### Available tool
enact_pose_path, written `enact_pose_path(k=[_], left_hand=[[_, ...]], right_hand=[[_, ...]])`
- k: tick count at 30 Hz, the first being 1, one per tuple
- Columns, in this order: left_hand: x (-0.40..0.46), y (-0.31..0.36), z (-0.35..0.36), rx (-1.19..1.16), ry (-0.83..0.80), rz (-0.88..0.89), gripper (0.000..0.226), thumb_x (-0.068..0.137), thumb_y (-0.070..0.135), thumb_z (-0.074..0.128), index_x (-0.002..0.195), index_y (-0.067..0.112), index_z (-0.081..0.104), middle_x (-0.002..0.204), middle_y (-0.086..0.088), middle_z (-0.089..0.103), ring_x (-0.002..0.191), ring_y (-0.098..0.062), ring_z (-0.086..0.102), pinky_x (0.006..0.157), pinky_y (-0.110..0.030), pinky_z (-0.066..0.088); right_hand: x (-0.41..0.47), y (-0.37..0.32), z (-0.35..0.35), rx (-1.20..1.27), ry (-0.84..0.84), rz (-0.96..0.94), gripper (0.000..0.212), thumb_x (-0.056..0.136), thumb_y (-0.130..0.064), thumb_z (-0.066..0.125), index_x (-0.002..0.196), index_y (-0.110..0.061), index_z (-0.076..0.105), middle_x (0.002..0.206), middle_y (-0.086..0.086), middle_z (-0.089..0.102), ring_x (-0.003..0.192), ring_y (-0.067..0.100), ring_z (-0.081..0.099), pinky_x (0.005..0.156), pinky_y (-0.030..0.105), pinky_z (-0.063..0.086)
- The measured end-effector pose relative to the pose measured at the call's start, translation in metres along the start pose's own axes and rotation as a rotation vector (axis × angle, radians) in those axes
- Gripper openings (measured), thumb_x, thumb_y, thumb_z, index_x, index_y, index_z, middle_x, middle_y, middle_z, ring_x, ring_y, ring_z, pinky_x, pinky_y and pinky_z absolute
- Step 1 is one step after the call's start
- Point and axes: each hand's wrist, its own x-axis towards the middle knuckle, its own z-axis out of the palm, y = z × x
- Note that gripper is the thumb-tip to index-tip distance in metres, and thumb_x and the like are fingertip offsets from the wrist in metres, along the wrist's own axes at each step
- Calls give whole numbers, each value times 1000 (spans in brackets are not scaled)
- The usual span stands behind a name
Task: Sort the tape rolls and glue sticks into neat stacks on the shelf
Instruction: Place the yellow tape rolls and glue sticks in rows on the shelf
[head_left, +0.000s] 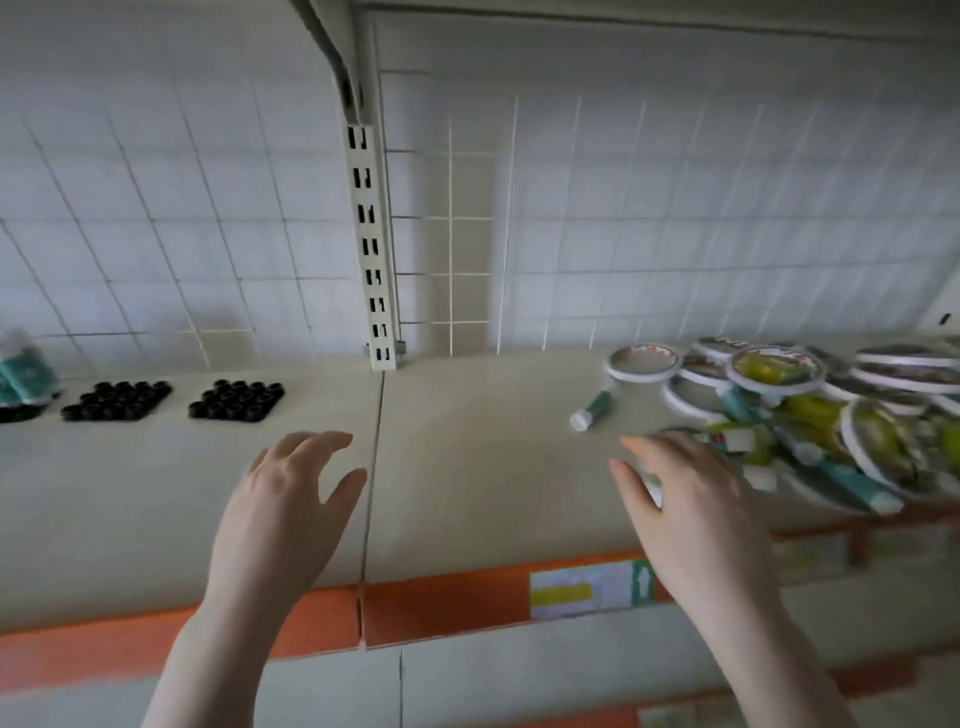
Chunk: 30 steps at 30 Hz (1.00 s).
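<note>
While both hands hover palm-down over the shelf (467, 467), neither holds anything: the left hand (283, 512) has its fingers spread and relaxed, and the right hand (691, 512) reaches with fingers extended toward the pile (810, 415). The pile lies just right of the right hand and mixes flat, round, white-rimmed tape rolls (644, 362) with cylindrical green and teal glue sticks (852, 480); motion blur makes the count uncertain, and something pale, possibly a stick cap, shows under the right fingers. One teal glue stick (592, 408) with a white cap lies alone on its side, just left of the pile. Well left of the pile, two square blocks of small black rings (236, 399) sit on the shelf. The shelf is smooth beige metal with an orange front strip (447, 603) bearing a price label (582, 590). Behind the pile stands a white wire grid (675, 208), and left of it a slotted upright (371, 249).
</note>
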Motion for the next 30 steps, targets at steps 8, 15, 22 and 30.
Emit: enact_pose_path(k=[8,15,22,30], left_hand=[[-1,54,31,-5,-55,51,33,85,29,64,117,20,63,116,-1,60,108,-25,53,82,-34,40],[12,97,55,43,-122,102,34,90,34,57,121,23,58,122,3,57,112,-20,51,85,-31,40],[39,155,100,93,-192,110,33,91,41,53,120,26,57,116,3,61,102,-18,58,81,-33,48],[65,192,142,197,-324,105,37,91,38,53,126,25,55,121,0,58,109,-21,55,87,-33,46]], right_hand=[[-9,59,-25,-36,-5,55,14,73,-6,75,86,-5,71,79,12,69,69,33,65,62,39,54],[-11,100,-30,-4,-42,97,17,75,-8,74,91,-4,72,83,11,69,72,33,65,61,40,55],[23,150,-33,46,-5,22,18,71,-6,76,88,-2,72,82,11,70,67,31,66,58,37,56],[42,185,-20,109,-45,-22,20,72,-8,76,92,-5,73,82,9,70,68,31,65,63,38,54]])
